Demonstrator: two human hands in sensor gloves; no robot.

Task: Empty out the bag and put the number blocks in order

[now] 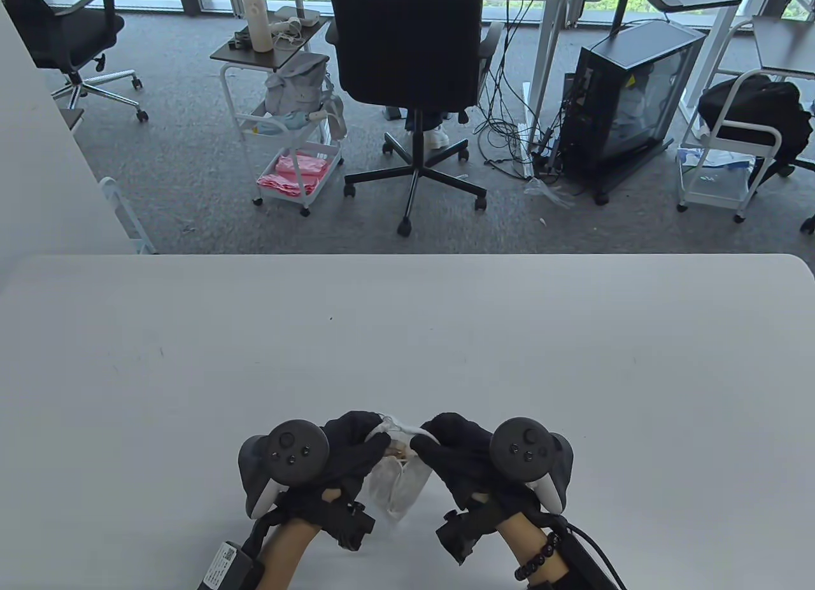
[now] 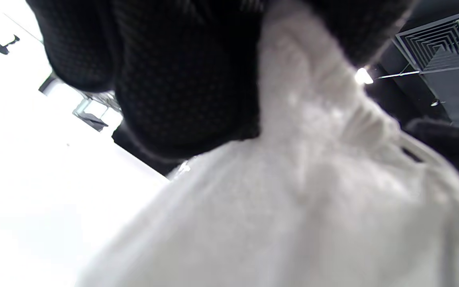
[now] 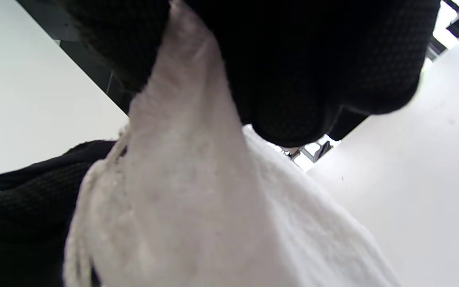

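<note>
A small white mesh drawstring bag [image 1: 398, 482] hangs between my two hands near the table's front edge. My left hand [image 1: 353, 447] grips the left side of the bag's mouth. My right hand [image 1: 446, 447] grips the right side. The mouth is pulled a little apart and something tan shows inside [image 1: 400, 451]. In the left wrist view the white fabric [image 2: 293, 199] fills the frame under my gloved fingers [image 2: 181, 91]. In the right wrist view the fabric [image 3: 197, 191] runs up between my fingers [image 3: 313, 79]. No number blocks show outside the bag.
The white table [image 1: 407, 348] stretches wide beyond the hands. Past its far edge stand a black office chair [image 1: 411, 55], a white cart [image 1: 286, 125] and a computer tower [image 1: 630, 100] on the carpet.
</note>
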